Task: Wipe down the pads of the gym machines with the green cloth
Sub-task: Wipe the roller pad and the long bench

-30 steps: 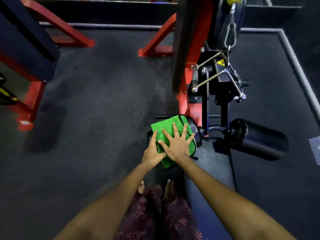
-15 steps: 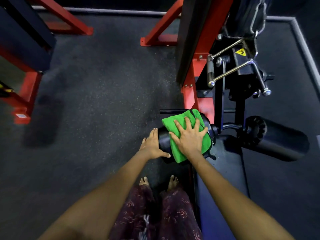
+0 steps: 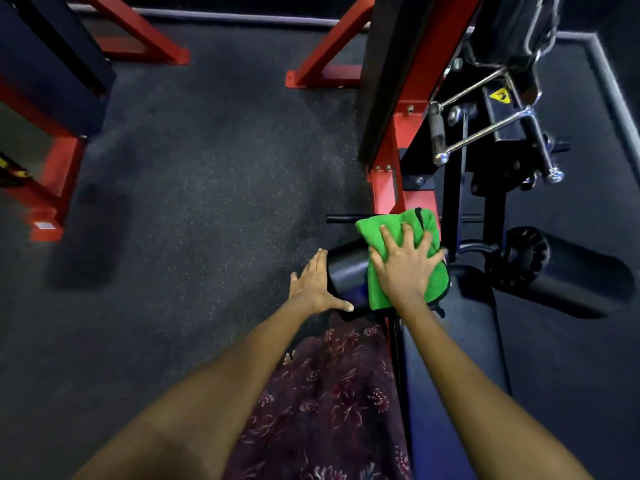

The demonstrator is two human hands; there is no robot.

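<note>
The green cloth [image 3: 379, 289] is draped over the right part of a black roller pad [image 3: 346, 275] on the red-framed gym machine. My right hand [image 3: 403, 268] presses flat on the cloth with fingers spread. My left hand [image 3: 313, 284] rests open against the pad's bare left end, thumb along its near side. A second black roller pad [image 3: 571, 271] sticks out to the right of the machine's post. The long black seat pad [image 3: 453, 358] runs toward me under my right forearm.
The red upright frame [image 3: 391, 181] and chrome handles [image 3: 485, 129] rise just behind the pads. Another red and black machine [image 3: 48, 126] stands at the left. Dark rubber floor [image 3: 194, 202] spreads between them. My patterned skirt [image 3: 329, 393] hangs below my arms.
My right hand has slid the cloth rightward along the roller pad, baring its left end. My left hand came off the cloth and now steadies the pad's left end. The view shifted forward.
</note>
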